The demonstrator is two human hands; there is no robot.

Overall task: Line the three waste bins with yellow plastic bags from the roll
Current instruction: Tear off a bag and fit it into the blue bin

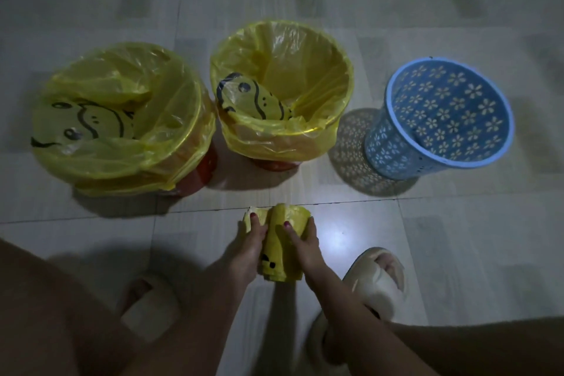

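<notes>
Three bins stand in a row on the tiled floor. The left bin point(198, 174) and the middle bin point(274, 165) are red and each wears a yellow bag with a black cartoon face, its edge folded over the rim. The right bin point(439, 137) is blue with white flower holes and has no bag in it. In front of them lies the roll of yellow bags point(282, 249), partly unrolled. My left hand point(248, 249) grips the roll's left side. My right hand point(305, 246) grips its right side, fingertips on the top end.
My two feet in pale slippers point(377, 278) stand on the floor to either side of my arms, the left slipper point(149, 305) at lower left. Pale floor tiles point(457, 253) spread all around the bins.
</notes>
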